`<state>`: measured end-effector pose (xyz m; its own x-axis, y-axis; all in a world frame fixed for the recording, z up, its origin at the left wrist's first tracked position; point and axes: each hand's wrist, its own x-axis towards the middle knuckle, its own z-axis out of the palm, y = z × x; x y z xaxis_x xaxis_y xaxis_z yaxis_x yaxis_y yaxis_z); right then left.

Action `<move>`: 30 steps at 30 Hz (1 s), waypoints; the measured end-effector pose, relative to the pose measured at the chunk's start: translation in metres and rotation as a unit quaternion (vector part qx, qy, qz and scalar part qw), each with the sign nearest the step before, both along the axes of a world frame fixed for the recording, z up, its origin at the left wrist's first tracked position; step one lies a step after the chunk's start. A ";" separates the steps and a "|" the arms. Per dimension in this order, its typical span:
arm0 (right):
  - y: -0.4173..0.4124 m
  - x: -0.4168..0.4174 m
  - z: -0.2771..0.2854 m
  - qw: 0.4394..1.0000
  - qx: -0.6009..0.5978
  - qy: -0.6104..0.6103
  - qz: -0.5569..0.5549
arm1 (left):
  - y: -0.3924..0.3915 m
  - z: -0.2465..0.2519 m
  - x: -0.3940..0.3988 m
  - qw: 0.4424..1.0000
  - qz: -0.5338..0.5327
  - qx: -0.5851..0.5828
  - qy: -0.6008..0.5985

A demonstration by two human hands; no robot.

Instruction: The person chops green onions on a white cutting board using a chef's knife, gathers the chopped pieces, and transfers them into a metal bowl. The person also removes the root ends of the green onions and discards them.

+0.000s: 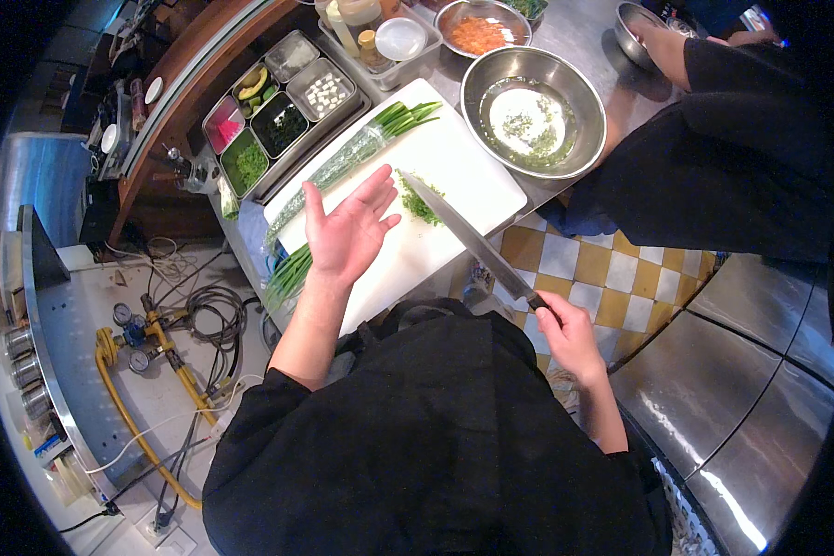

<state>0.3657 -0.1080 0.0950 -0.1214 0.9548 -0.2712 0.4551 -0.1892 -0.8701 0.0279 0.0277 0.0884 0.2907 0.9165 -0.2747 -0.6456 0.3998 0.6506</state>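
My right hand (568, 335) grips the black handle of a long kitchen knife (476, 242). The blade slants up to the left, its tip beside a small heap of chopped green onion (417, 201) on a white cutting board (483, 174). Palm up and fingers spread, my left hand (353, 233) is empty above the board. Behind it lies a bundle of green onions (344, 160) in clear plastic wrap, cut ends out at the upper right. More green stalks (292, 274) show at the board's left edge, partly hidden by my left hand and wrist.
A steel bowl (587, 132) with liquid and green bits stands right of the board; a bowl of shredded orange food (483, 31) sits behind. Metal containers (278, 125) hold toppings at the left. A co-worker's arm (674, 59) reaches in at the right. Gas hose and gauges (128, 323) are lower left.
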 end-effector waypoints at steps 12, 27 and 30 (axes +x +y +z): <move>0.008 -0.019 -0.008 0.999 -0.001 -0.035 -0.016 | -0.013 -0.006 -0.030 0.878 0.095 0.093 0.459; 0.030 -0.059 -0.031 0.998 0.009 -0.003 0.066 | -0.038 -0.056 -0.031 0.549 -0.017 0.382 0.743; 0.045 -0.078 -0.014 0.993 -0.053 -0.045 0.099 | -0.034 -0.057 -0.034 0.569 -0.007 0.398 0.720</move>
<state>0.2880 -0.0632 0.0805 -0.2736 0.8807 -0.3867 0.5678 -0.1767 -0.8040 -0.0062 -0.0064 0.0317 0.2994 0.9172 0.2628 0.7847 -0.3934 0.4792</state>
